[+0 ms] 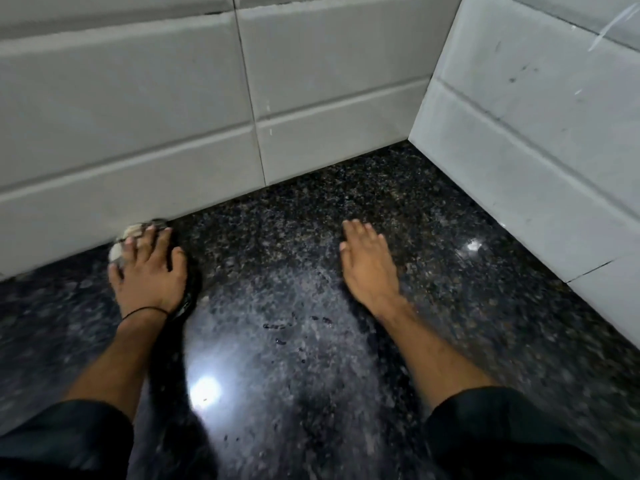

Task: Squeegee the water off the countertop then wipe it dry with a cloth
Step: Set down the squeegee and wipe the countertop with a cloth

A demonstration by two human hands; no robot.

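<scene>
Nearest the camera, a dark left sleeve point(62, 441) and a dark right sleeve point(512, 434) framed the bottom edge, with both forearms bare beyond them. Between the arms, the countertop point(311, 209) was black speckled granite, glossy, with a hard white light glare point(205, 389) just inside the left forearm. A bit farther out sat a small scatter of water droplets point(277, 326) near the middle, with a greyish smeared sheen on the stone around them. A thin black thread point(143, 310) circled the left wrist. The left hand point(149, 271) lay palm down on the cloth point(119, 249), fingers splayed wide over it and pressing it onto the stone, nails up; no finger was plainly wrapped round it. The cloth was bunched, pale and mottled where it showed past the fingertips, darker where an edge stuck out under the heel of the hand. It sat at the far left of the counter, up against the base of the back wall point(138, 116). The right hand point(367, 261) was well apart from it, flat on bare granite, fingers straight and close together, holding nothing. A smaller glare point(472, 245) showed to its right. The back wall was white tile with dark grout lines. It met a second tiled right wall point(536, 150), scuffed with dark marks, in the far corner.
</scene>
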